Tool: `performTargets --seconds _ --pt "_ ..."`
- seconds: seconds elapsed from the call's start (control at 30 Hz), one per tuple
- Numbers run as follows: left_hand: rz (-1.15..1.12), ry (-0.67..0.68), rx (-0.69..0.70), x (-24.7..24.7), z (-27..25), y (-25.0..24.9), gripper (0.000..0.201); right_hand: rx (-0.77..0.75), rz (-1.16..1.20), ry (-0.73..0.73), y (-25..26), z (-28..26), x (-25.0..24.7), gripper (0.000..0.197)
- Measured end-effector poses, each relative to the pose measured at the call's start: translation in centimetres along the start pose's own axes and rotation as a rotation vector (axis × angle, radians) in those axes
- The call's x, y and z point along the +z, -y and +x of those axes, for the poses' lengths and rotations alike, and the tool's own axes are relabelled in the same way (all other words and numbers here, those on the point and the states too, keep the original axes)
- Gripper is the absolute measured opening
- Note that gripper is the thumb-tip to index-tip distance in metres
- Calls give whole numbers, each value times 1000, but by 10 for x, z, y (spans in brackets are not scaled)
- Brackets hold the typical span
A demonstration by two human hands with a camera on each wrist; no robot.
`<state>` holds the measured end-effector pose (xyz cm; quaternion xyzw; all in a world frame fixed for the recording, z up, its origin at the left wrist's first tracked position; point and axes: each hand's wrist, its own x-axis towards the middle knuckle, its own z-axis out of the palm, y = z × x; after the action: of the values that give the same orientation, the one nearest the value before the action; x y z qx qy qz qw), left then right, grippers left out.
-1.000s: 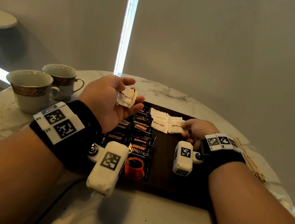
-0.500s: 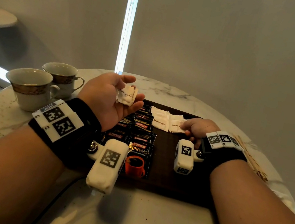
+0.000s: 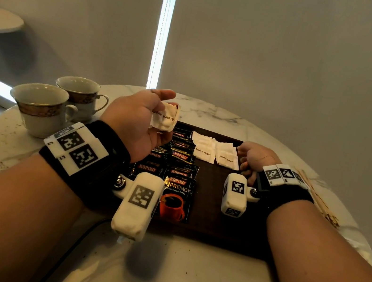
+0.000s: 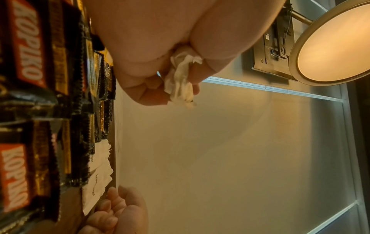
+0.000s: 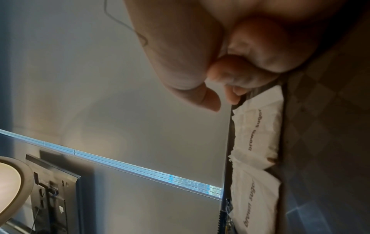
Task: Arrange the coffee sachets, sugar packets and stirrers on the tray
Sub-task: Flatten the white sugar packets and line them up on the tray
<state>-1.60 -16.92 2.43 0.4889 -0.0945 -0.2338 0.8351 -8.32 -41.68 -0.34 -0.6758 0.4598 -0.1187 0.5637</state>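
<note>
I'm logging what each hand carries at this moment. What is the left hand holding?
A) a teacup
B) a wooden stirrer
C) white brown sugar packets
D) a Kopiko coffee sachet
C: the left hand is raised above the tray, its fingers curled round white brown sugar packets; the coffee sachets lie on the tray.

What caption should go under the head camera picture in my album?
Left hand holds sugar packets above the coffee sachets on the tray; right hand rests beside laid-out packets.
</note>
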Motion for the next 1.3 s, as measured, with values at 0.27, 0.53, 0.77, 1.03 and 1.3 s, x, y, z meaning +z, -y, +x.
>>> performTargets --seconds 0.27,0.53,0.77,1.03,1.3 --pt "16 124 92 -2 -3 0 23 -21 124 -21 2 -8 -1 15" --pt "0 142 87 -1 -8 -2 24 -365 255 230 29 -36 12 23" --pt "66 147 131 0 -8 2 10 -574 210 736 35 -83 30 19" --pt "31 124 127 0 -8 2 7 -582 195 627 35 -86 35 8" --pt "69 120 61 -2 -4 1 14 -570 325 497 37 -84 38 20"
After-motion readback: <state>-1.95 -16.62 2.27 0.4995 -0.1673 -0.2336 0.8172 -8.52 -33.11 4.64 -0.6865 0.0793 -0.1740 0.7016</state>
